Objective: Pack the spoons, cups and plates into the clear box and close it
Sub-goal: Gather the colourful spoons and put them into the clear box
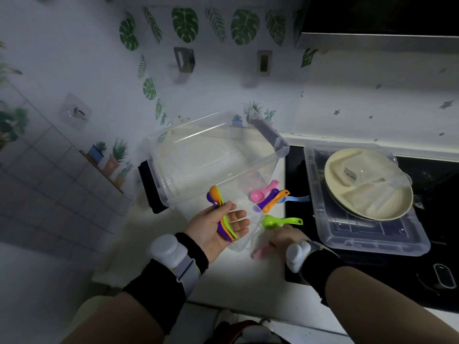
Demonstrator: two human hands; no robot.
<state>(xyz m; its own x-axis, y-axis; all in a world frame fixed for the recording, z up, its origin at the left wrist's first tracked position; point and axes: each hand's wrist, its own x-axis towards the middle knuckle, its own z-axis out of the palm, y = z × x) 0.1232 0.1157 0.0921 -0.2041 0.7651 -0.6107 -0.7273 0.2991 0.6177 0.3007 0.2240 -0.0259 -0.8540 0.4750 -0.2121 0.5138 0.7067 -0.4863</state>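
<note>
The clear box (280, 145) with dark handles stands empty on the white counter. My left hand (213, 227) lies palm up in front of it and holds a bunch of orange, purple and green spoons (219, 209). My right hand (285, 238) rests palm down on the counter, just below a green spoon (278, 221), and a blurred pink spoon (259, 252) shows at its fingers. More spoons, pink (263, 192), purple, orange (275, 201) and blue, lie beside the box. Cream plates (367, 184) with a clear cup (387, 170) on them sit on the box's clear lid (372, 234).
The lid lies on a black stovetop (434, 244) to the right. A tiled, leaf-patterned wall runs behind the box. A small clear cup (244, 234) stands on the counter between my hands. The counter's front edge is close to my arms.
</note>
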